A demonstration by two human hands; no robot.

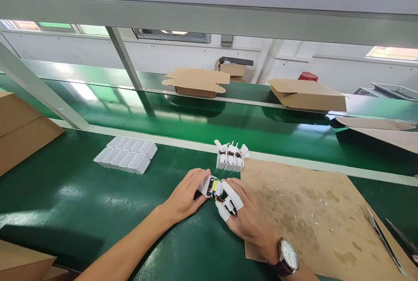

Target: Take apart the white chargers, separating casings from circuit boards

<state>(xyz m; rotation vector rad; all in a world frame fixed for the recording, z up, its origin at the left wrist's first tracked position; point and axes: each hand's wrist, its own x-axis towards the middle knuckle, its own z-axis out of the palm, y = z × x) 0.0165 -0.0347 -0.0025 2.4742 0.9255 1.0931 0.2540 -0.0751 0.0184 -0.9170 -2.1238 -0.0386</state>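
A white case (203,185) is held by the left hand (187,195), its fingers and thumb closed around the sides. A board (214,186) with a yellow part is gripped at the case's open end by the right hand (246,213), whose thumb and forefinger, both covered by white cots (233,195), are drawn nearly together; whether the case is also touched by them cannot be told. Case and board are held over the green table (178,246), just left of a stained brown sheet (294,211). White connectors (230,205) are seen between the right thumb and forefinger. A watch (289,255) is worn on the right wrist.

Beyond the hands, three filled cases (230,165) are stood side by side near the table's far edge. To the left, more cases (126,155) are set in two rows. Tweezers (382,239) are laid on the sheet's right side.
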